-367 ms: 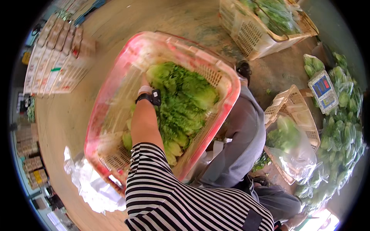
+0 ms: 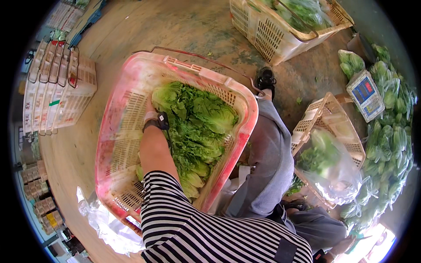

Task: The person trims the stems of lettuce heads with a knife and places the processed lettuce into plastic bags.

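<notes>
Reaching into a pink-rimmed, cream plastic crate (image 2: 109, 105) is my left hand (image 2: 149, 107), with a black device strapped at the wrist. It lies against a pale green head of lettuce (image 2: 164, 97) at the crate's far end. Its fingers are hidden by the leaves and the crate wall side. More leafy lettuce heads (image 2: 199, 118) fill the right part of the crate. My right hand (image 2: 344, 246) is small at the lower right rim, beyond my bent knee. It closes around something thin and pale green that sticks out, too unclear to name.
A smaller crate (image 2: 348, 127) holds bagged lettuce (image 2: 322, 153) on my right. Beside it are a scale (image 2: 365, 95) and many bagged greens (image 2: 386, 149). Another crate (image 2: 272, 37) stands far right; stacked white crates (image 2: 59, 92) at left. Clear plastic (image 2: 109, 223) lies near the pink-rimmed crate.
The view has shifted, so the big crate and my left arm appear a little further left. My left hand stays against the same lettuce. My right hand has risen slightly at the rim.
</notes>
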`<state>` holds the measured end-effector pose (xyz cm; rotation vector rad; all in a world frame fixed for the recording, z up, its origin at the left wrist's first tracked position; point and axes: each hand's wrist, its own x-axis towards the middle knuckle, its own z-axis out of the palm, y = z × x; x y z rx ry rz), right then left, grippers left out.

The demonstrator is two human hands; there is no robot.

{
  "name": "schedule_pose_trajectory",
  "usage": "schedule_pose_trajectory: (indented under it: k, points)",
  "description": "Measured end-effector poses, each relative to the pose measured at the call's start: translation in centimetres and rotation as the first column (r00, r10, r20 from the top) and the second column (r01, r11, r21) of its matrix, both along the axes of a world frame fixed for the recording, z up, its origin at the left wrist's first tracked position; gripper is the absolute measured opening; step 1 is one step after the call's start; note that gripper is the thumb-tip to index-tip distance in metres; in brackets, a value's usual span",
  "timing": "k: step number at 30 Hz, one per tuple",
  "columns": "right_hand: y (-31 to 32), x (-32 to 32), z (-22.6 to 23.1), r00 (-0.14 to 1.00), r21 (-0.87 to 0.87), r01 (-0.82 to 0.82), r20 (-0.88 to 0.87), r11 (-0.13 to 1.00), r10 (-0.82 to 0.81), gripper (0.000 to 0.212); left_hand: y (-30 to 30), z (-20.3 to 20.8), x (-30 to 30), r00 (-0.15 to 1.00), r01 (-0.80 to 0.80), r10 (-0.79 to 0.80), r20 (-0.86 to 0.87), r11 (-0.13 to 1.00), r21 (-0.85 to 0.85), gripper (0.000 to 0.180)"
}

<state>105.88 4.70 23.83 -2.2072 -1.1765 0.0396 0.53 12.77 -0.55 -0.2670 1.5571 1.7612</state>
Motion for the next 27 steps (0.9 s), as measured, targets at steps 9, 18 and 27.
schedule_pose_trajectory:
  k: [9, 18, 27]
  points:
    - [1.4, -1.9, 1.1, 0.997, -0.042, -0.016, 0.078, 0.999, 0.019, 0.038, 0.4, 4.2, 3.0, 0.992, -0.126, 0.125, 0.021, 0.958, 0.257, 0.069]
    - [3.7, -8.3, 2.0, 0.944, 0.168, 0.11, -0.325, 0.98, -0.05, 0.037, -1.4, 4.6, 5.4, 0.926, -0.266, 0.242, -0.289, 0.963, -0.046, 0.066]
    - [0.1, -9.0, 1.8, 0.951, 0.275, 0.125, -0.306, 0.953, -0.036, 0.03, -6.2, 18.8, 14.5, 0.786, -0.021, 0.349, -0.511, 0.841, 0.541, 0.065]
